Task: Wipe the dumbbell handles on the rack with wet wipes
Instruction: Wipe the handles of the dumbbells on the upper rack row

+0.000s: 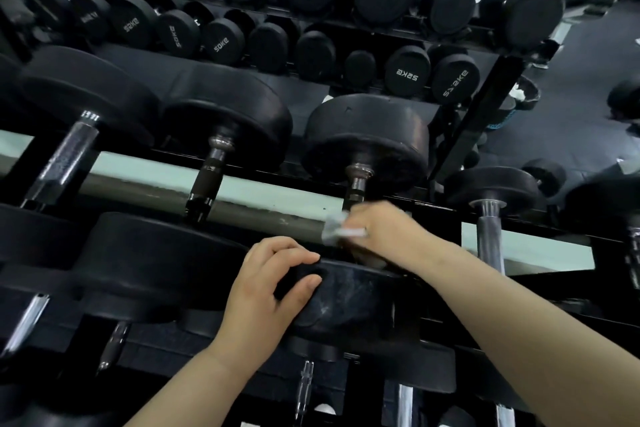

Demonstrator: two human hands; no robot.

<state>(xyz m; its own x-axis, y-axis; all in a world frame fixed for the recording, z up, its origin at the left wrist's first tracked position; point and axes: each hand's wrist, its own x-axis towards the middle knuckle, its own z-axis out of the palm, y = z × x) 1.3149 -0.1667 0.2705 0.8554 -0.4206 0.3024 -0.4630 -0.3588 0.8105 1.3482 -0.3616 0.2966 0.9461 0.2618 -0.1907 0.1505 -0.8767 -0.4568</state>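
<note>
The right hand [384, 229] has its grip closed tight: the fingers curl round a crumpled white wet wipe [334, 227] and press it against the lower end of a dumbbell handle [358, 184] (the motion blur hides the fingertips). That handle runs up from the grip into the far head [367, 139], a thick black disc, and down behind the hand into the near head [346, 298], scuffed and dusty. The left hand [270, 284] grips this near head at its upper left rim, fingers hooked over the edge and thumb laid on the face. The dumbbell lies across the rack [491, 97] toward its right end, just left of the slanted black upright. Neighbouring dumbbells [211, 163] lie alongside it to the left, with a smaller chrome-handled one [488, 215] to the right.
</note>
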